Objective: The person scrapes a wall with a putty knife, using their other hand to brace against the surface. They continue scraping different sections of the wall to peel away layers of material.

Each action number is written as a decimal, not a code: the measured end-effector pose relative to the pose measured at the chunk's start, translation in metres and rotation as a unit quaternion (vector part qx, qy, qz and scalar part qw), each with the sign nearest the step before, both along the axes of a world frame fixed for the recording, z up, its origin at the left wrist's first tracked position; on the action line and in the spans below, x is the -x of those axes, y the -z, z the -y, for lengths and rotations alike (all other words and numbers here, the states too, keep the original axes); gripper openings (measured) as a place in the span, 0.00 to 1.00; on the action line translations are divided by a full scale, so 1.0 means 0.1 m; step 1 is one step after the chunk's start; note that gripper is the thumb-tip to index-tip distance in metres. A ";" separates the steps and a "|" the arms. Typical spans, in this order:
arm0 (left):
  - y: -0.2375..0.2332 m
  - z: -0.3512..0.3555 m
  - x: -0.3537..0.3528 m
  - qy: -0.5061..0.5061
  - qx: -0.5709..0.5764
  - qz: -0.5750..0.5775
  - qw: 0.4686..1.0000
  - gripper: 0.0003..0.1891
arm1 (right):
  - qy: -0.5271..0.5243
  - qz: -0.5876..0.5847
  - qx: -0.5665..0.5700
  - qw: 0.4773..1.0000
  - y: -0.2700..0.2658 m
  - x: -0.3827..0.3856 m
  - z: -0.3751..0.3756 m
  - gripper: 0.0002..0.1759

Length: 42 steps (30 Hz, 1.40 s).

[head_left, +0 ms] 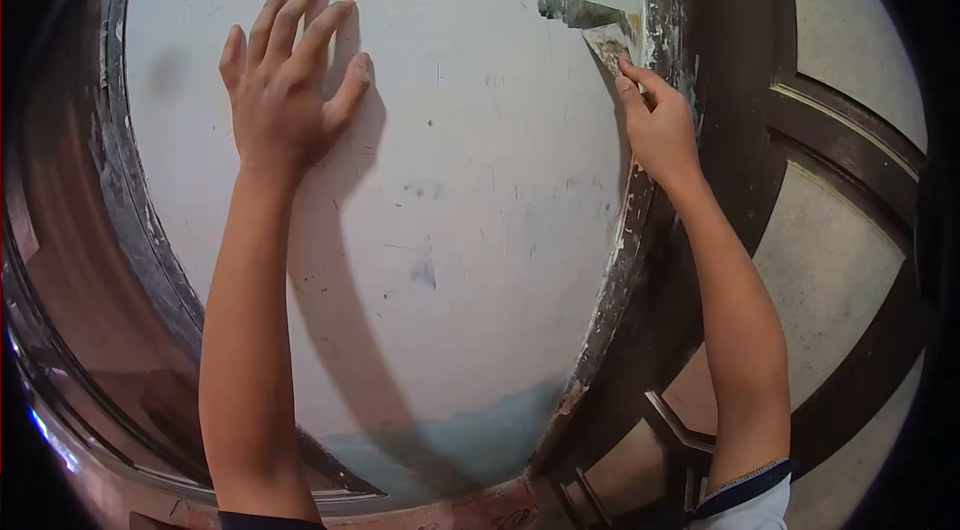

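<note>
A pale wall panel [460, 180] fills the middle of the view, marked with scratches and smudges. On its upper left rests my left hand [285, 95], fingers spread and holding nothing. At the upper right, my right hand [657, 120] pinches a scraper [606, 45] between thumb and fingers. The scraper's wide blade is against the panel, just below a dark bare patch [575, 10] where the pale coating is gone. Its handle is mostly hidden in my fingers.
Worn dark frame strips with chipped paint [612, 280] border the panel. To the right stands a brown panelled door [740, 220]; dark brown woodwork [90, 220] lies to the left. A blue-green band [450, 445] crosses the panel's bottom, above a reddish ledge [470, 510].
</note>
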State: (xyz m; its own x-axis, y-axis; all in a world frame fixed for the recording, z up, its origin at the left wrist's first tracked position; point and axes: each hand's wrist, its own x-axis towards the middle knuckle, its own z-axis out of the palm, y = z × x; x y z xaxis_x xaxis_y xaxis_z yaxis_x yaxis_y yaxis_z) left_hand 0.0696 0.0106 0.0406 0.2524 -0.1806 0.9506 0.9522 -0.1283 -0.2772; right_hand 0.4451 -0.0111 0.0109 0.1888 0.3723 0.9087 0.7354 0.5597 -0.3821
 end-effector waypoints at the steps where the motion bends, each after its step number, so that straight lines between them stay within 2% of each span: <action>1: 0.00 0.00 -0.01 0.002 0.000 -0.001 1.000 0.26 | 0.006 0.002 -0.007 1.000 -0.01 0.01 0.00 0.21; 5: 0.00 -0.02 0.01 0.004 -0.001 -0.003 1.000 0.26 | -0.027 0.019 -0.049 0.998 0.07 -0.14 -0.14 0.21; 10: -0.01 -0.02 0.01 0.002 -0.005 -0.005 1.000 0.26 | 0.025 0.007 0.012 1.000 -0.08 0.00 0.05 0.21; 13: -0.01 -0.03 0.02 0.009 -0.006 -0.006 1.000 0.25 | -0.010 0.019 -0.026 0.999 0.05 -0.09 -0.07 0.21; 16: 0.00 -0.01 0.00 0.008 -0.005 -0.003 1.000 0.25 | 0.009 0.038 -0.029 0.999 0.02 -0.10 -0.07 0.21; 20: 0.00 -0.02 0.01 0.009 -0.007 -0.005 1.000 0.25 | 0.010 0.013 0.010 1.000 -0.02 -0.03 0.01 0.20; 21: -0.01 -0.02 0.01 0.009 -0.008 -0.004 1.000 0.25 | -0.006 0.019 -0.022 1.000 0.03 -0.05 -0.04 0.21; 26: -0.01 0.01 -0.01 0.009 -0.002 0.002 1.000 0.24 | 0.014 0.027 -0.017 0.999 -0.06 0.00 -0.02 0.20; 29: -0.01 -0.01 -0.01 0.012 -0.007 0.007 1.000 0.24 | -0.010 0.031 -0.044 0.998 0.01 -0.08 -0.13 0.20; 30: -0.01 -0.01 -0.01 0.013 -0.009 0.007 1.000 0.24 | 0.035 0.014 0.012 0.999 -0.01 0.05 0.06 0.20; 35: -0.01 -0.02 0.00 0.007 -0.011 0.004 1.000 0.25 | 0.036 0.020 0.008 0.999 -0.09 0.02 0.01 0.20; 37: -0.01 0.00 0.00 0.009 -0.009 0.005 1.000 0.25 | 0.017 0.039 -0.028 0.999 -0.09 -0.01 -0.01 0.20; 41: 0.00 -0.03 -0.01 0.033 -0.035 0.006 0.999 0.22 | 0.010 0.028 0.028 0.999 -0.05 -0.12 -0.06 0.20; 42: -0.01 -0.02 -0.01 0.031 -0.034 0.007 0.999 0.22 | 0.008 0.033 0.009 0.999 -0.08 -0.08 -0.04 0.20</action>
